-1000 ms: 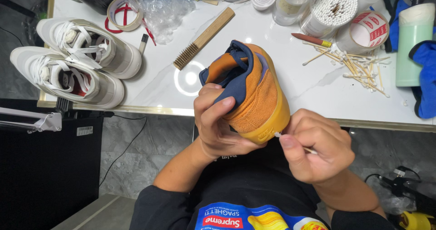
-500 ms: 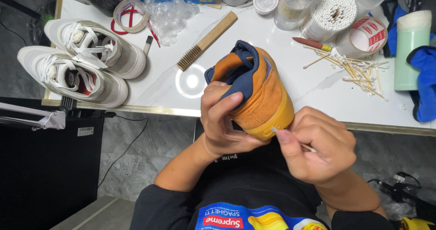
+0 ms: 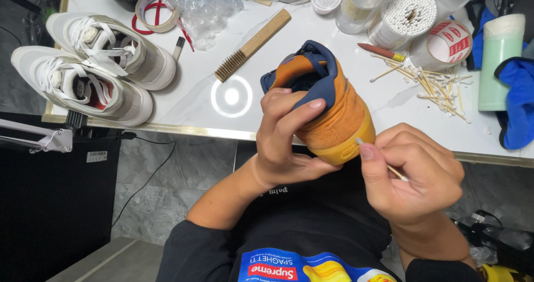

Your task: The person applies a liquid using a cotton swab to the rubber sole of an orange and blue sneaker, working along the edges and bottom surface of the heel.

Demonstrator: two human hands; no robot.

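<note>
Left hand (image 3: 286,134) fingers curled, clasping; right hand (image 3: 414,173) fingers pinched tight.

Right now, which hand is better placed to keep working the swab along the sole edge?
Probably the right hand: it pinches the cotton swab with its tip at the yellow sole edge of the orange shoe. The left hand is wrapped around the shoe, steadying it.

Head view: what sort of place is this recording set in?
Probably a shoe-cleaning or repair bench. The left hand holds an orange shoe while the right hand works a swab at its sole; a brush, a tub of swabs and white sneakers sit on the table.
</note>
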